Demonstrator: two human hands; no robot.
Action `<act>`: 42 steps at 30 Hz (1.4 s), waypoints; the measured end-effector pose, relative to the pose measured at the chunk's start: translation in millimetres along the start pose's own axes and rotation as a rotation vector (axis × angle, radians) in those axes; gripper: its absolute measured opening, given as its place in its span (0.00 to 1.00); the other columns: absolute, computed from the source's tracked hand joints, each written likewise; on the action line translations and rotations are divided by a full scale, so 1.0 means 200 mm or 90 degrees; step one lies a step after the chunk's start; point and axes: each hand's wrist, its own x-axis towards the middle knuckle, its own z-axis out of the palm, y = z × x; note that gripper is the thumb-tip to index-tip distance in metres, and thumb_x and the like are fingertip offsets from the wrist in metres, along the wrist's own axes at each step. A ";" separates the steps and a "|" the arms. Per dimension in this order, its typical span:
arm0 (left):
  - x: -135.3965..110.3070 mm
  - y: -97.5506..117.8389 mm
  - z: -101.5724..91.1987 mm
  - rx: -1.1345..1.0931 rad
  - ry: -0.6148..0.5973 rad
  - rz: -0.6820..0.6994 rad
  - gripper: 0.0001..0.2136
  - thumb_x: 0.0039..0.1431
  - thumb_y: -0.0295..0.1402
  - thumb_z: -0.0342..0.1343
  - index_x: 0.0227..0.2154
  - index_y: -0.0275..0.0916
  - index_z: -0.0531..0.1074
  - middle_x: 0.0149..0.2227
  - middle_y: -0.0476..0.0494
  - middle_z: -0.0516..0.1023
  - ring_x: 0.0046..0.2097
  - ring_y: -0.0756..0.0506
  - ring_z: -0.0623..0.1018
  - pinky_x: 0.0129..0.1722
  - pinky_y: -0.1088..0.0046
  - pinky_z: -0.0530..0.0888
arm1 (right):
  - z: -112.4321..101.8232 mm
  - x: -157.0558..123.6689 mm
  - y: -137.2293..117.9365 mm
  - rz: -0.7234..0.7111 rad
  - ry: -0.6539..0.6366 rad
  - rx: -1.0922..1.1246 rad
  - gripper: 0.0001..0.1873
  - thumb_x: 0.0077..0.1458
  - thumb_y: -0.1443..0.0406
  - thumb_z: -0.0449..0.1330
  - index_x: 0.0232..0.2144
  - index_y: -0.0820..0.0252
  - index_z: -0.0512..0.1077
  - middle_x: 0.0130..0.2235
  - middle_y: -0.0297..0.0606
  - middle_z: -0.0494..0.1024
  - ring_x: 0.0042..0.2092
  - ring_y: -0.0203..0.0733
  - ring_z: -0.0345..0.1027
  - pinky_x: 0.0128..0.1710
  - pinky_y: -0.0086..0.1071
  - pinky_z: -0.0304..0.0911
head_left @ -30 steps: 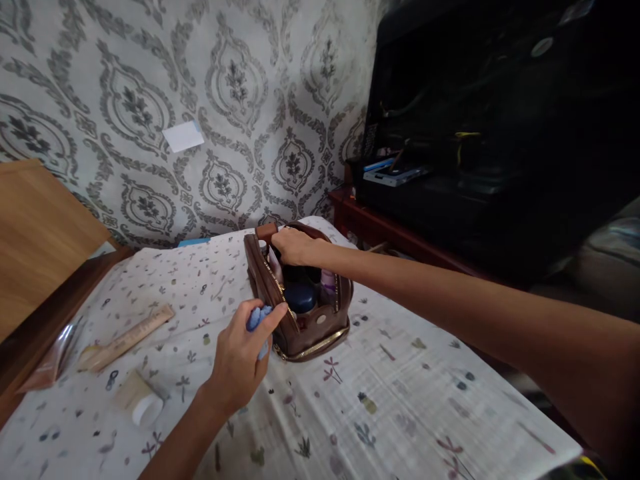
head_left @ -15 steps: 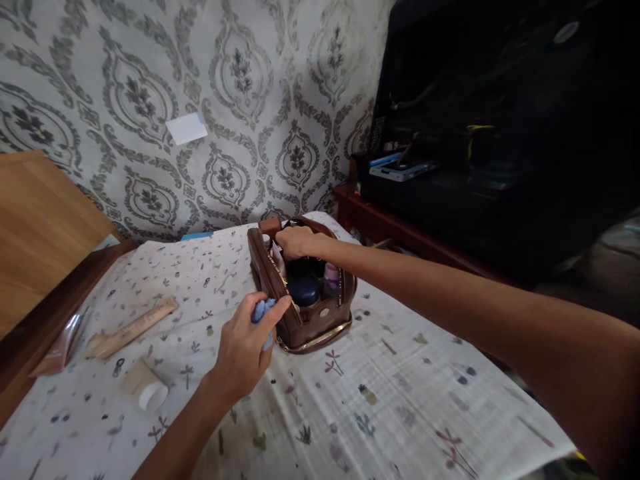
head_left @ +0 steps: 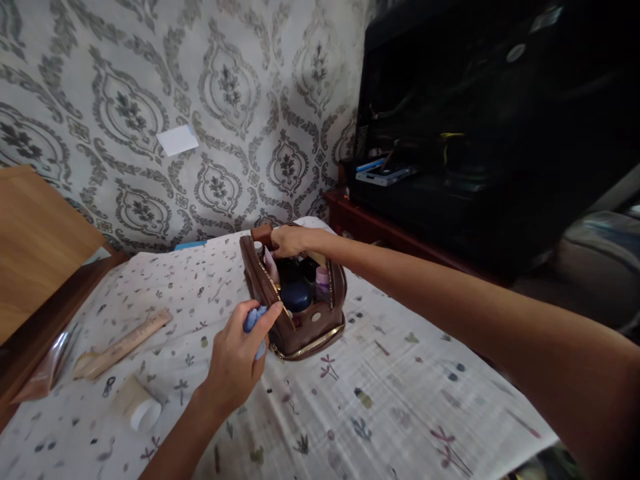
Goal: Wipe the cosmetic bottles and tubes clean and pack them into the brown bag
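Observation:
A brown toiletry bag [head_left: 325, 333] stands unzipped on the patterned sheet, its gold zips spread apart. Inside are a dark blue rounded case [head_left: 296, 296], a bottle with a lilac cap [head_left: 323, 277] and a small white-capped container [head_left: 258, 247]. My left hand [head_left: 235, 353] is closed around a crumpled light blue cloth [head_left: 254, 319], with the index finger against the bag's near left edge. My right hand [head_left: 289, 241] reaches into the bag's far end. Its fingers bend downward, and their tips and anything in them are hidden.
Left on the sheet [head_left: 380, 400] lie a long beige tube [head_left: 127, 343], a short cream tube with a white cap [head_left: 140, 405] and a shiny pinkish packet [head_left: 45, 373]. A wooden headboard [head_left: 45, 247] borders the left side. A large dark television [head_left: 450, 133] stands on a reddish-brown cabinet [head_left: 350, 217] at right.
The view has shifted slightly, so the bag and both hands appear a little further left and lower. My right hand stays in the far end; my left still grips the blue cloth.

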 end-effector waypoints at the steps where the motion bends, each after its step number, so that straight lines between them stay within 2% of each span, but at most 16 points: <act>1: 0.00 0.00 0.00 0.000 -0.001 0.003 0.22 0.64 0.22 0.46 0.59 0.43 0.69 0.46 0.38 0.69 0.42 0.46 0.76 0.33 0.76 0.70 | -0.02 -0.02 0.01 0.000 0.010 -0.002 0.10 0.58 0.64 0.63 0.39 0.65 0.81 0.33 0.42 0.83 0.35 0.40 0.78 0.30 0.24 0.63; 5: 0.01 0.00 -0.01 0.001 -0.017 0.001 0.23 0.64 0.22 0.46 0.59 0.43 0.69 0.47 0.38 0.69 0.39 0.47 0.75 0.32 0.76 0.69 | -0.06 -0.14 0.03 0.023 0.130 0.007 0.14 0.60 0.70 0.56 0.43 0.68 0.80 0.40 0.46 0.83 0.40 0.41 0.77 0.33 0.26 0.60; 8: 0.01 0.00 -0.01 -0.002 -0.018 -0.007 0.24 0.64 0.22 0.45 0.60 0.45 0.68 0.47 0.39 0.69 0.38 0.48 0.74 0.31 0.76 0.68 | -0.07 -0.26 0.00 0.035 0.241 0.036 0.13 0.59 0.70 0.56 0.39 0.66 0.81 0.36 0.43 0.82 0.37 0.39 0.74 0.33 0.27 0.57; 12: 0.00 -0.01 -0.03 -0.043 -0.024 -0.003 0.26 0.64 0.21 0.45 0.63 0.46 0.65 0.46 0.41 0.70 0.41 0.48 0.75 0.33 0.77 0.69 | -0.05 -0.44 -0.08 0.026 0.311 0.096 0.11 0.60 0.66 0.59 0.29 0.63 0.79 0.29 0.37 0.79 0.32 0.36 0.69 0.31 0.28 0.53; 17: -0.11 -0.05 -0.08 -0.084 -0.048 -0.041 0.24 0.66 0.23 0.45 0.64 0.43 0.62 0.42 0.43 0.72 0.37 0.49 0.74 0.36 0.76 0.72 | 0.09 -0.61 -0.22 -0.079 0.409 0.197 0.19 0.62 0.59 0.61 0.21 0.61 0.70 0.21 0.31 0.69 0.24 0.32 0.58 0.27 0.28 0.49; 20: -0.20 -0.11 -0.11 -0.062 -0.062 -0.096 0.21 0.67 0.25 0.45 0.60 0.41 0.64 0.41 0.42 0.73 0.39 0.47 0.76 0.37 0.74 0.73 | 0.23 -0.68 -0.31 -0.197 0.443 0.275 0.26 0.66 0.54 0.58 0.18 0.60 0.64 0.18 0.29 0.63 0.22 0.31 0.53 0.25 0.29 0.48; 22: -0.26 -0.16 -0.14 -0.038 -0.067 -0.139 0.19 0.67 0.26 0.45 0.59 0.41 0.65 0.43 0.41 0.74 0.40 0.46 0.77 0.37 0.73 0.74 | 0.33 -0.70 -0.37 -0.284 0.425 0.317 0.29 0.68 0.52 0.55 0.17 0.59 0.61 0.19 0.29 0.61 0.22 0.31 0.53 0.25 0.29 0.48; 26: -0.40 -0.33 -0.22 0.023 -0.053 -0.244 0.17 0.68 0.29 0.46 0.57 0.42 0.68 0.44 0.41 0.75 0.43 0.44 0.77 0.42 0.70 0.75 | 0.52 -0.70 -0.50 -0.374 0.333 0.363 0.28 0.70 0.54 0.52 0.19 0.59 0.61 0.21 0.30 0.62 0.23 0.30 0.54 0.25 0.28 0.51; 31: -0.60 -0.69 -0.38 0.097 -0.009 -0.403 0.19 0.64 0.27 0.47 0.56 0.40 0.70 0.50 0.38 0.76 0.51 0.40 0.77 0.53 0.63 0.73 | 0.69 -0.61 -0.63 -0.360 0.252 0.404 0.28 0.70 0.53 0.51 0.19 0.58 0.60 0.21 0.30 0.62 0.23 0.31 0.54 0.25 0.28 0.50; 36: -0.80 -1.05 -0.55 0.200 0.027 -0.626 0.19 0.63 0.28 0.46 0.55 0.35 0.70 0.54 0.35 0.75 0.58 0.37 0.73 0.61 0.59 0.68 | 0.77 -0.53 -0.76 -0.322 0.190 0.442 0.29 0.68 0.50 0.51 0.18 0.58 0.57 0.20 0.29 0.59 0.23 0.31 0.50 0.26 0.29 0.48; 39: -0.90 -1.19 -0.60 0.206 0.008 -0.685 0.20 0.63 0.29 0.46 0.55 0.33 0.70 0.54 0.31 0.75 0.60 0.33 0.71 0.61 0.53 0.66 | 0.79 -0.48 -0.85 -0.314 0.149 0.477 0.30 0.66 0.48 0.51 0.18 0.58 0.56 0.20 0.28 0.56 0.24 0.31 0.48 0.26 0.29 0.47; 42: -1.00 -1.29 -0.60 0.164 -0.053 -0.727 0.17 0.61 0.29 0.48 0.50 0.36 0.73 0.49 0.33 0.77 0.57 0.34 0.73 0.60 0.55 0.67 | 0.83 -0.43 -0.93 -0.303 0.119 0.525 0.30 0.64 0.47 0.53 0.17 0.58 0.55 0.19 0.27 0.53 0.24 0.31 0.47 0.25 0.28 0.47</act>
